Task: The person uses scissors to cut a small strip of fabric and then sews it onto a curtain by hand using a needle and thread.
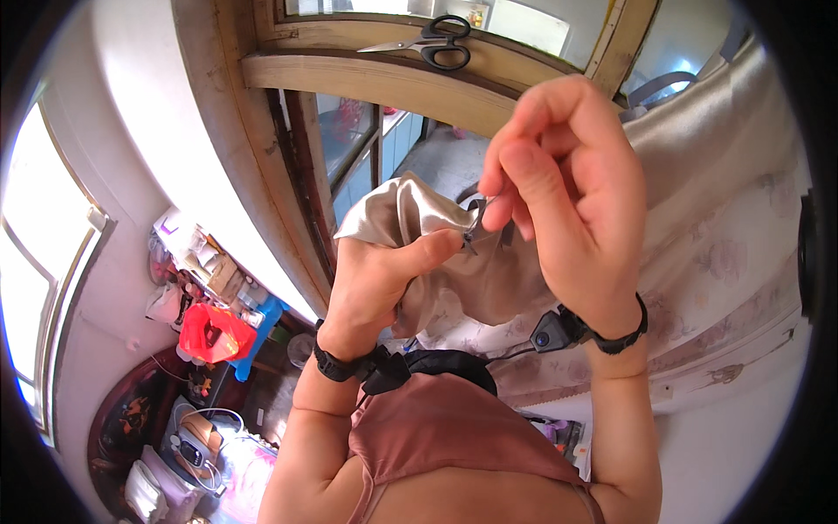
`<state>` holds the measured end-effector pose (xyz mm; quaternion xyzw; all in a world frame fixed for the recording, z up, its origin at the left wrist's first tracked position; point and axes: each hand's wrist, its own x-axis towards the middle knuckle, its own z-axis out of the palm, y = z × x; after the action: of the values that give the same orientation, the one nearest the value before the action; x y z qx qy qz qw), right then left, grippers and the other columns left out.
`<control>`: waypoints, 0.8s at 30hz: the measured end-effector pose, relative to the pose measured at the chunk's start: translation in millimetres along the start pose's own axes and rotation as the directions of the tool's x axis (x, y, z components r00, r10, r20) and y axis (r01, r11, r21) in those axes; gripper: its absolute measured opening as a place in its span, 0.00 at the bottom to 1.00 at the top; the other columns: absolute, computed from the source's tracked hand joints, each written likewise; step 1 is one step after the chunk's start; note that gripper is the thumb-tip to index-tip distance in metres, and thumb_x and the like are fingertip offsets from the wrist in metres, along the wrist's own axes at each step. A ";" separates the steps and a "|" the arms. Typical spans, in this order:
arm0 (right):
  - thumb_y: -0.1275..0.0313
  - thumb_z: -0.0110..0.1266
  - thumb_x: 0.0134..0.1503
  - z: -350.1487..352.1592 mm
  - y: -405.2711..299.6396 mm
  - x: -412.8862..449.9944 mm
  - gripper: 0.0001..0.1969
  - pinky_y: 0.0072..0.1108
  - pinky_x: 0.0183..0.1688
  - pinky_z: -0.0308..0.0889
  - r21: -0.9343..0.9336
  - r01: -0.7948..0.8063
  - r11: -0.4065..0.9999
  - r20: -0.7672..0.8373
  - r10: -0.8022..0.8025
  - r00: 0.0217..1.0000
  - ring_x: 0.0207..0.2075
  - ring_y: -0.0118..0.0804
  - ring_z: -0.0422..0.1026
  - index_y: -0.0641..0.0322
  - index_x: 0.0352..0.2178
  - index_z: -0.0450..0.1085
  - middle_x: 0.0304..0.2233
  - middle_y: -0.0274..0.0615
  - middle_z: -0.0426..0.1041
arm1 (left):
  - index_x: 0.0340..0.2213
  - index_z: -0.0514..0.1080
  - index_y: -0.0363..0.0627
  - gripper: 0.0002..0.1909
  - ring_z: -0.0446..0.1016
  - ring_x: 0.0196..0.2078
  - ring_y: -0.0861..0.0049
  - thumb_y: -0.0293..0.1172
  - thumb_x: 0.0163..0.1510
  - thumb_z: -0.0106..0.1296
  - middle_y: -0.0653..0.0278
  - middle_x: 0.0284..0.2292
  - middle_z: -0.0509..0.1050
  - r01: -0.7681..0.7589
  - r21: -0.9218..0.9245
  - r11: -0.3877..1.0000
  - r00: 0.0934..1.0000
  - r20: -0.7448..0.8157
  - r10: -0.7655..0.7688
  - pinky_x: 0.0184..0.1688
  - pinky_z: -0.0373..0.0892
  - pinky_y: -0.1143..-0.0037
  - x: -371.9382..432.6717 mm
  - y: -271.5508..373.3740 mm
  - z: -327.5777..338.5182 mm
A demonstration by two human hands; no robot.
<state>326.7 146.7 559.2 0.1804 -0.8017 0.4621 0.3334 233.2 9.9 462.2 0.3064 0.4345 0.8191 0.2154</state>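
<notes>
A bunched piece of shiny beige satin curtain [432,213] is pinched in my left hand [386,272], its thumb pressing on the cloth. Beside that thumb tip, a small knotted dark grey tie [469,237] sits against the satin. Held just above and to the right, my right hand [563,170] has its thumb and fingers drawn together around a thin strand [492,198] that runs up from the knot. The strand's far end is hidden by the fingers. Black-handled scissors [435,44] lie on the wooden window ledge beyond both hands, blades pointing left.
A wooden window frame [386,77] spans the space ahead. More satin curtain [707,111] with a grey tie loop [661,85] hangs at right, above floral fabric [727,262]. Low on the left are a red bag [216,333], a blue stool [265,327] and a bed with a dark headboard [131,412].
</notes>
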 end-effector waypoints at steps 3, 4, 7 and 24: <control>0.73 0.48 0.68 3.8 4.8 -6.5 0.06 0.09 0.23 0.63 0.013 0.068 0.998 -0.040 -0.067 0.997 0.21 0.22 0.71 0.64 0.41 0.60 0.28 0.38 0.72 | 0.35 0.74 0.38 0.09 0.73 0.34 0.85 0.21 0.50 0.61 0.69 0.32 0.77 0.009 -0.010 1.000 1.000 -0.012 -0.009 0.39 0.70 0.79 -0.2 1.2 1.9; 0.74 0.47 0.68 4.9 4.2 -7.7 0.06 0.10 0.24 0.65 0.067 0.079 0.995 -0.053 -0.076 0.996 0.21 0.23 0.71 0.65 0.41 0.60 0.29 0.39 0.71 | 0.35 0.74 0.38 0.09 0.73 0.34 0.85 0.22 0.50 0.61 0.69 0.32 0.77 -0.017 0.003 1.000 1.000 -0.014 0.017 0.39 0.70 0.79 -0.3 0.2 0.7; 0.74 0.47 0.68 5.7 0.1 -8.7 0.06 0.14 0.25 0.71 0.088 0.117 0.989 -0.111 -0.107 0.988 0.22 0.25 0.72 0.65 0.41 0.59 0.29 0.42 0.70 | 0.35 0.75 0.38 0.09 0.73 0.34 0.85 0.23 0.50 0.61 0.69 0.31 0.77 -0.030 0.007 1.000 1.000 0.002 0.030 0.39 0.70 0.79 2.4 -2.3 -2.1; 0.82 0.61 0.56 -4.7 4.4 -47.5 0.04 0.17 0.29 0.69 -0.209 0.246 0.946 0.077 -0.235 0.969 0.26 0.28 0.73 0.67 0.33 0.73 0.29 0.43 0.73 | 0.38 0.76 0.37 0.09 0.76 0.35 0.81 0.22 0.54 0.60 0.66 0.34 0.78 -0.005 -0.171 0.985 0.996 -0.090 -0.011 0.38 0.72 0.77 5.3 3.4 -5.7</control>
<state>359.7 152.1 524.7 0.2511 -0.8276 0.3230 0.3844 225.2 8.1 464.3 0.2485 0.3723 0.8662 0.2222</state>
